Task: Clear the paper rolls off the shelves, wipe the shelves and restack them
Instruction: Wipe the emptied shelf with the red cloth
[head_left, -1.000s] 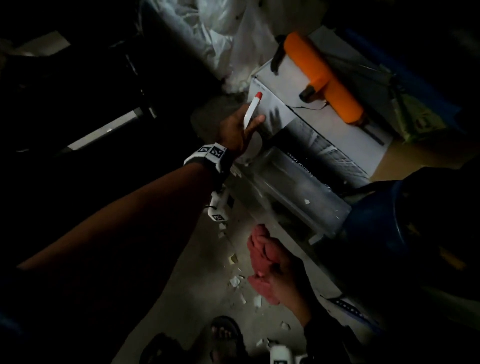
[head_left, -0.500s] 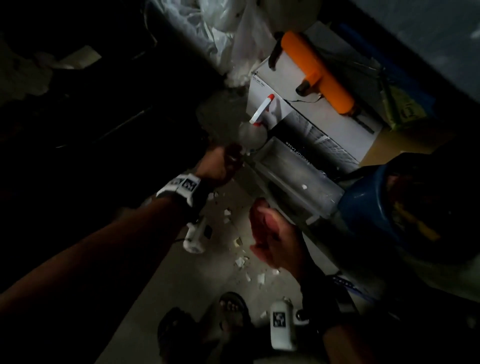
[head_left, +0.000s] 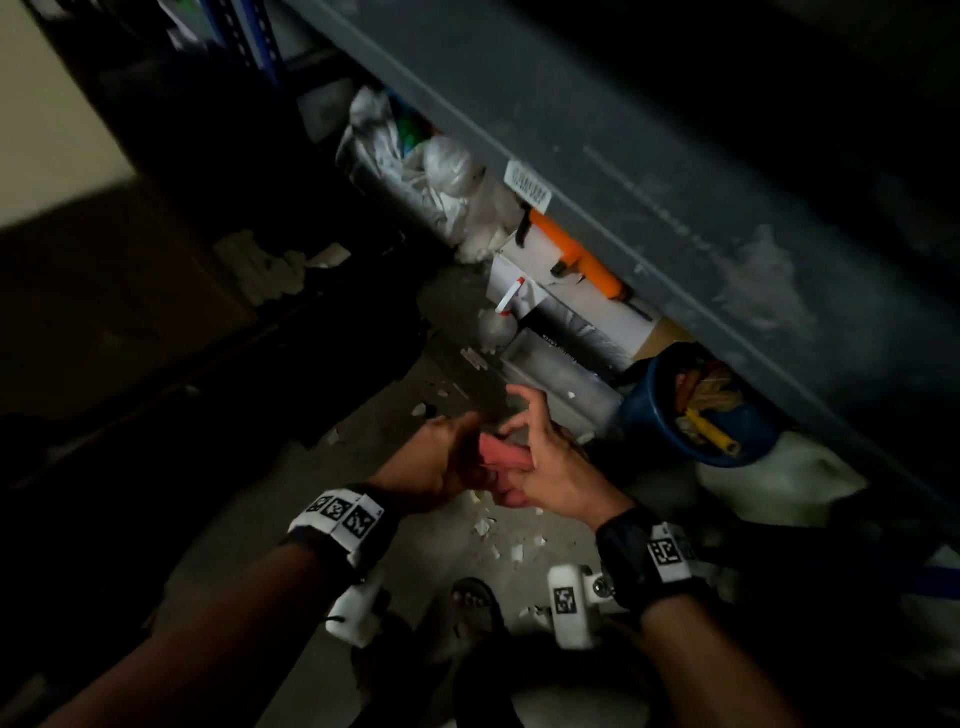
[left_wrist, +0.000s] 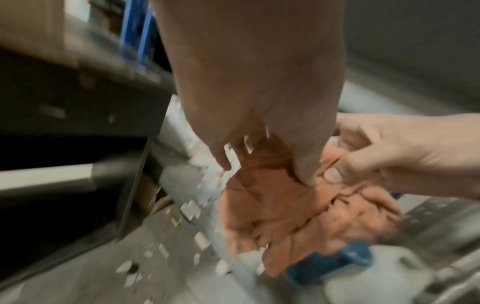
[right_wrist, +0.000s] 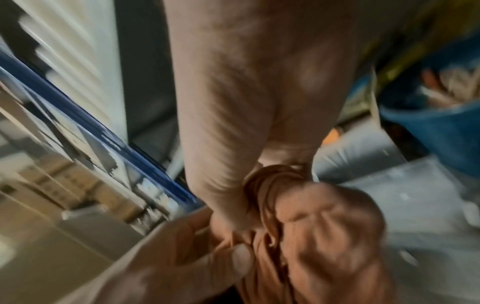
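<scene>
Where the two hands meet low in front of the shelving, one crumpled salmon-pink cloth (head_left: 501, 460) is held between them above the floor. It is bunched into folds with no clear long axis; in the left wrist view its loose bulk (left_wrist: 298, 214) hangs downward from the grip. The left hand (head_left: 441, 462) pinches an upper edge of the cloth between thumb and fingers (left_wrist: 306, 164), and the right hand (head_left: 545, 467) has its fingers curled round the gathered part, thumb pressed to the fabric (right_wrist: 240, 261). In the head view two of the right hand's fingers stand raised and apart above the cloth. Both wrist views are smeared by motion blur.

Beyond the hands, one grey metal shelf edge (head_left: 623, 171) runs diagonally across the upper right, dusty on top. Under it lie one white rectangular box (head_left: 587, 306) carrying one orange-handled tool (head_left: 576, 254), one small white spray bottle with a red tip (head_left: 506, 304), one blue plastic bucket (head_left: 670, 415) filled with sticks and cords, and a heap of white plastic bags (head_left: 441, 171). Small white scraps (head_left: 485, 527) dot the grey concrete floor (head_left: 291, 519); their count is hard to make out. One sandalled foot (head_left: 472, 603) shows near the bottom edge. The left half of the head view is too dark to read, and no paper rolls can be made out for certain.
</scene>
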